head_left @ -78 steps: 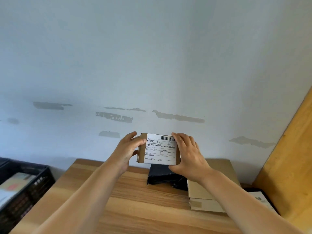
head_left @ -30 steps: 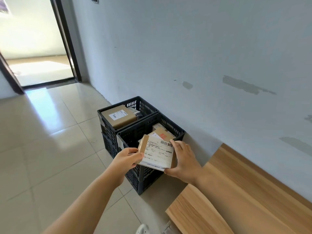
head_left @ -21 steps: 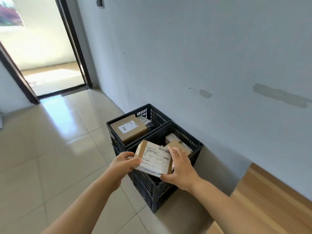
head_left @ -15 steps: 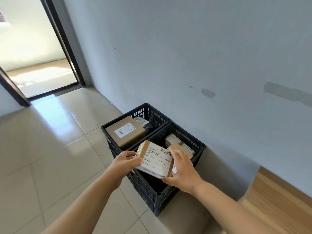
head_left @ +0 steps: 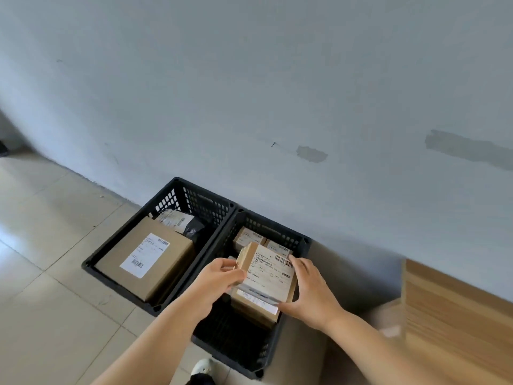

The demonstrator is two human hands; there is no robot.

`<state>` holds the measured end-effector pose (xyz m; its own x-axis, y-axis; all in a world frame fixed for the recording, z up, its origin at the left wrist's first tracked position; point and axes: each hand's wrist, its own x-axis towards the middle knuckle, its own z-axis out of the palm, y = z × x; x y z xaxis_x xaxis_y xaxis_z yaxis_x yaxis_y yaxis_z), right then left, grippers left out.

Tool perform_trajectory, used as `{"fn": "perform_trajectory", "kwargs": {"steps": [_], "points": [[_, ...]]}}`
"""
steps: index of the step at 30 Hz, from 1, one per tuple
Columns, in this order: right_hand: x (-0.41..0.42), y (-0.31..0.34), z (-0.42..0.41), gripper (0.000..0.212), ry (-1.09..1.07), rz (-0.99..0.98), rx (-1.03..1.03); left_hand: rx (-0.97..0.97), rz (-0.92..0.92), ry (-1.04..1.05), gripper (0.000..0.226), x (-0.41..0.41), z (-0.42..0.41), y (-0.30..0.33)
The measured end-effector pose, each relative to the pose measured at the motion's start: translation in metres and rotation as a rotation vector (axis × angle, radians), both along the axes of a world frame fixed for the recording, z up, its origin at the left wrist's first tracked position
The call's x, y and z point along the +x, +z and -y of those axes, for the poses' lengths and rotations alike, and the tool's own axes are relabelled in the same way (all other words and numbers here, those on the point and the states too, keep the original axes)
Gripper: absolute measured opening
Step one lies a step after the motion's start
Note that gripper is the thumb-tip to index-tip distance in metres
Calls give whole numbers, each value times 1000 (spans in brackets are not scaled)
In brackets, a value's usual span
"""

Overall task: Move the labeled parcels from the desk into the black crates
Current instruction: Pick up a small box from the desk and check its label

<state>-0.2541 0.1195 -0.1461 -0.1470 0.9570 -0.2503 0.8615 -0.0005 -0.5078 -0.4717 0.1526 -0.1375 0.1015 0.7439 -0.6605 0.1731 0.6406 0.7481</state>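
Two hands hold one small labeled parcel [head_left: 268, 269] over the right crate [head_left: 301, 244]: the left hand [head_left: 219, 277] pinches its left edge, the right hand [head_left: 311, 290] curls around its right side. More parcels lie beneath it; the left crate [head_left: 122, 232] carries a big box [head_left: 144, 257].

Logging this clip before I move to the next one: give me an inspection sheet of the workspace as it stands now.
Surface: pale tiled floor; corner of the wooden desk at right.
Job's things: small labeled parcel held over the right black crate, which already holds several small boxes; left black crate holds a large labeled box and a dark mailer bag.
Clutter: nothing seen.
Hands: left hand grips the parcel's left edge; right hand grips its right side.
Cables: nothing seen.
Surroundings: grey wall with patched spots; a shoe at the bottom edge.
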Motion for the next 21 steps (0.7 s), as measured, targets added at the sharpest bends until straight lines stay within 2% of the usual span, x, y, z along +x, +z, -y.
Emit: {"fn": "perform_trajectory", "kwargs": {"steps": [9,15,21], "points": [[-21,-38,-69,99,-227,104,-53,-54,-47,-210,39,-7,-109,-67],[-6,-80,-100,99,-347,155,-105,-153,7,-223,25,11,-134,-107],[14,-121,-149,97,-351,138,-103,-117,-33,-295,52,44,-172,-140]]}}
